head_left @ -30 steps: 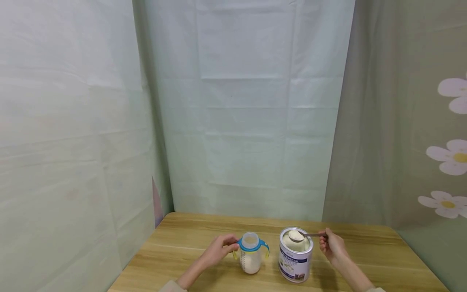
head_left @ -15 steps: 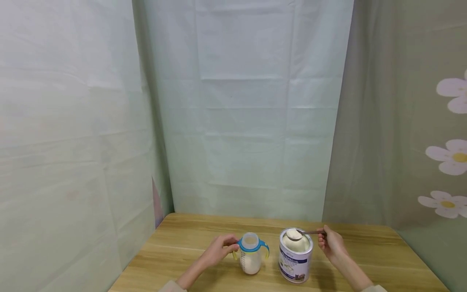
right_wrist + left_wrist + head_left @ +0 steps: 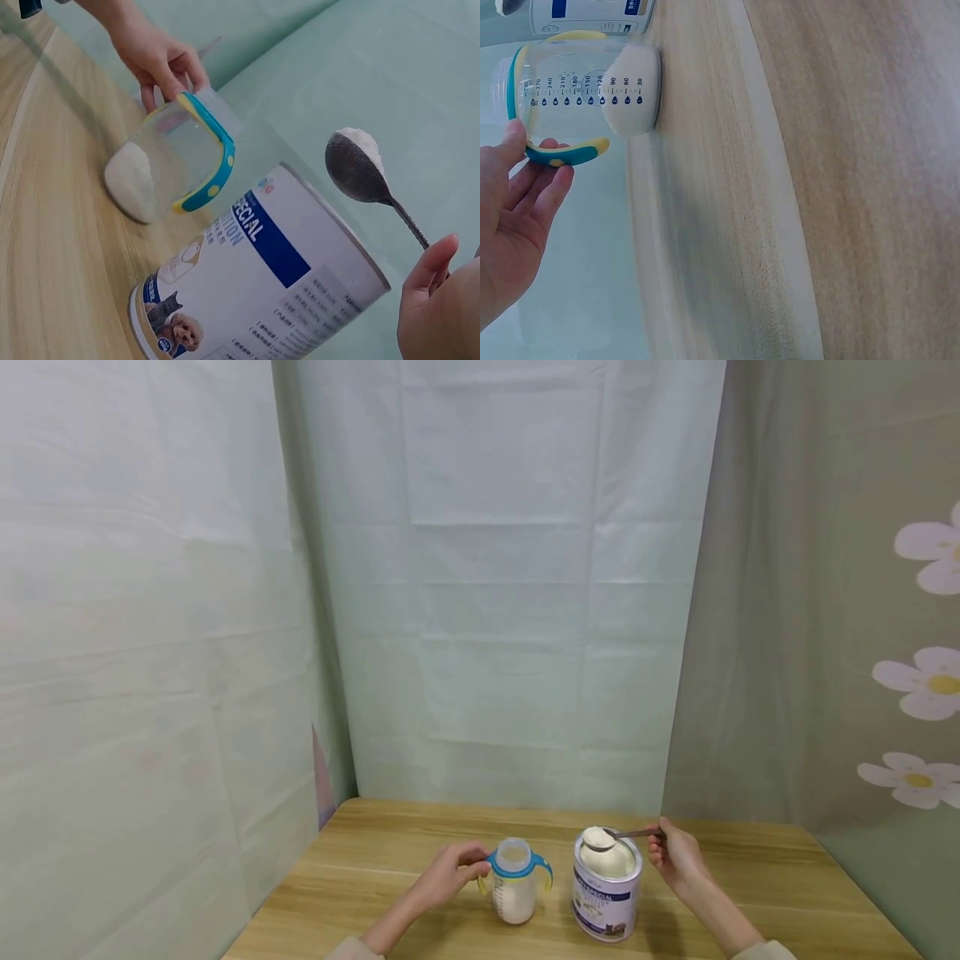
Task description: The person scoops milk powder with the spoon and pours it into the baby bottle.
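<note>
My left hand (image 3: 450, 872) pinches one blue-and-yellow handle (image 3: 568, 156) of a clear baby bottle (image 3: 514, 902). The bottle stands upright on the table without a lid, and white powder fills its lower part below printed measuring marks. To its right is a white and dark-blue tin (image 3: 606, 906), open at the top, with pale powder inside. Its label shows a cat and a dog in the right wrist view. My right hand (image 3: 681, 860) grips the handle of a dark metal spoon (image 3: 352, 174). White powder (image 3: 363, 142) is heaped in the spoon's bowl, held just above the tin's mouth.
Bottle and tin stand a short gap apart on a wood-grain table (image 3: 390, 852). Pale cloth curtains (image 3: 502, 652) hang behind the table and along both sides; the right one has printed flowers (image 3: 918, 779).
The right hand has lifted the loaded spoon slightly and shifted it left over the tin. My left hand stays on the bottle handle, and the bottle and tin have stayed in place.
</note>
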`<move>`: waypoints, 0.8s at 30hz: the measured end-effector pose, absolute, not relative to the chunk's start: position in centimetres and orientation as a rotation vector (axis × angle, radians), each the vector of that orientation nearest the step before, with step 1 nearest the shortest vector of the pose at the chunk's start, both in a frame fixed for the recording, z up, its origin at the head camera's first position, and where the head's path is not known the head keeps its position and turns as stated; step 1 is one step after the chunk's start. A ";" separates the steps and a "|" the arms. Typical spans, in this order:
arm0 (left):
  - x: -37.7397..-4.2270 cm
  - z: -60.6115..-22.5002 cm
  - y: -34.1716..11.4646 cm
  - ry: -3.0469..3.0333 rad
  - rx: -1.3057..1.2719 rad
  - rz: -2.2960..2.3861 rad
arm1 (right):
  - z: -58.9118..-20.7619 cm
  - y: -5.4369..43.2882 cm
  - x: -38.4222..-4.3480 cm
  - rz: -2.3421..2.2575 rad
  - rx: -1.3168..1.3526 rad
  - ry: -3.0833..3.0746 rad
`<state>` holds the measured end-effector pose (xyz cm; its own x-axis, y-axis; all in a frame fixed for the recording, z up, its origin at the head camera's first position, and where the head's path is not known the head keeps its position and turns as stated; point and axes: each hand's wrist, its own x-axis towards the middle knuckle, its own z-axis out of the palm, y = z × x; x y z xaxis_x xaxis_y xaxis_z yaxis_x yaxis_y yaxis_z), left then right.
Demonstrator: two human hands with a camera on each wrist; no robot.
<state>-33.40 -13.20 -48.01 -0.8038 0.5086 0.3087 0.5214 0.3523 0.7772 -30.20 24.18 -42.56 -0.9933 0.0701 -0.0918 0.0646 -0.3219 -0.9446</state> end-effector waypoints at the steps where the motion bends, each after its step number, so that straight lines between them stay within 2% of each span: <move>1: -33.4 -48.0 -13.2 -2.575 -0.977 -1.488 | -42.5 24.1 -30.2 2.544 -0.176 -1.830; 13: -33.3 -47.7 -13.2 -2.584 -0.968 -1.483 | -41.8 23.7 -30.4 2.532 -0.136 -1.887; 19: -33.1 -47.4 -13.2 -2.587 -0.955 -1.524 | -42.5 24.0 -31.0 2.540 0.087 -1.871; 23: -32.7 -47.1 -13.0 -2.593 -0.932 -1.504 | -41.9 23.6 -30.9 2.548 0.012 -1.874; 24: -32.7 -47.1 -13.0 -2.595 -0.929 -1.491 | -41.6 23.3 -30.7 2.520 -0.078 -1.898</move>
